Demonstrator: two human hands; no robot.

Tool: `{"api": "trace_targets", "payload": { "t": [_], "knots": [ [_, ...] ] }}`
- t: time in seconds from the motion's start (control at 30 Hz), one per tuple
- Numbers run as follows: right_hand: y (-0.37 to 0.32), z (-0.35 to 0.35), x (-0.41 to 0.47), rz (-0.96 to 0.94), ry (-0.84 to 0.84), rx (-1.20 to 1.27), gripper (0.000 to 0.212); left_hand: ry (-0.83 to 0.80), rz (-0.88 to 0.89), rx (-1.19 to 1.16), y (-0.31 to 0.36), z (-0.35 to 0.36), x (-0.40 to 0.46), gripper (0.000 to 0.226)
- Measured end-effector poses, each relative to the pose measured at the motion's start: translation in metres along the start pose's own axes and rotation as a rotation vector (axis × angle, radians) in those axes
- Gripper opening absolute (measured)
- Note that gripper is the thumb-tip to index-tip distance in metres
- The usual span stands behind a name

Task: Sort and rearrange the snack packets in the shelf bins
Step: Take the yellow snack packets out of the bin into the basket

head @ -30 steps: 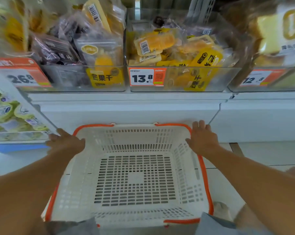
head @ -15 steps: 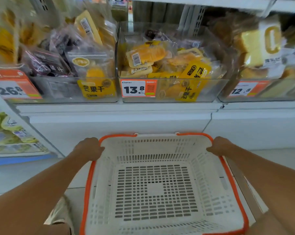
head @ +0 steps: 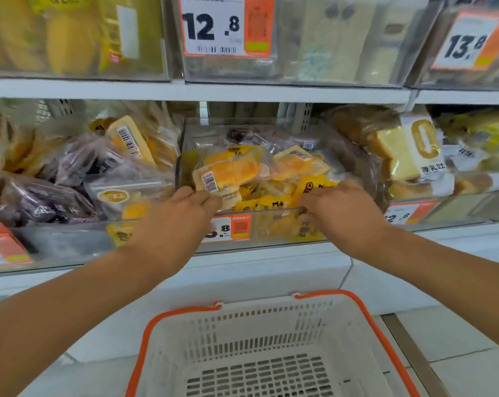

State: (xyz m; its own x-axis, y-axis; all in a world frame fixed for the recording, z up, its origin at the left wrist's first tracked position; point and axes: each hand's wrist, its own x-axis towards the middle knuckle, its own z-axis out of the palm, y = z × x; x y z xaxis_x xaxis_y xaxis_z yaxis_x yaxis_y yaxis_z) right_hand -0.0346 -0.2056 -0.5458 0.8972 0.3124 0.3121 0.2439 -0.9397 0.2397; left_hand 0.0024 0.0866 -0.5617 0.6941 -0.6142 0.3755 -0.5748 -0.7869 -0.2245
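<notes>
Both hands at the middle clear plastic shelf bin (head: 274,224) of yellow snack packets (head: 234,171). Left hand (head: 179,222) grip: fingers extended, touching packets at the bin's front. Right hand (head: 338,213) grip: fingers curled over the front rim; hold unclear. White orange-rimmed basket (head: 365,319) below.

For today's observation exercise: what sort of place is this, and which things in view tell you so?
Most likely a shop's snack aisle. White and orange price tags such as the one reading 12.8 front clear plastic shelf bins heaped with sealed snack packets, and a white plastic shopping basket with an orange rim stands below.

two bare forearms, no sleeves, no jewellery
</notes>
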Motion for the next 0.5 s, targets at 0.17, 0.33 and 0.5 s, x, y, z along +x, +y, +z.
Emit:
{"api": "trace_targets", "payload": {
  "t": [0.17, 0.33, 0.5],
  "knots": [
    [0.014, -0.011, 0.014, 0.057, -0.144, 0.238, 0.027, 0.110, 0.009, -0.090, 0.000, -0.001, 0.007, 0.043],
    [0.020, -0.016, 0.019, -0.017, -0.126, 0.273, 0.026, 0.047, -0.103, -0.342, -0.004, -0.014, 0.022, 0.016],
    [0.026, -0.035, 0.013, -0.042, -0.078, 0.328, 0.017, -0.030, -0.112, -0.401, -0.006, -0.048, 0.022, 0.015]
  ]
}}
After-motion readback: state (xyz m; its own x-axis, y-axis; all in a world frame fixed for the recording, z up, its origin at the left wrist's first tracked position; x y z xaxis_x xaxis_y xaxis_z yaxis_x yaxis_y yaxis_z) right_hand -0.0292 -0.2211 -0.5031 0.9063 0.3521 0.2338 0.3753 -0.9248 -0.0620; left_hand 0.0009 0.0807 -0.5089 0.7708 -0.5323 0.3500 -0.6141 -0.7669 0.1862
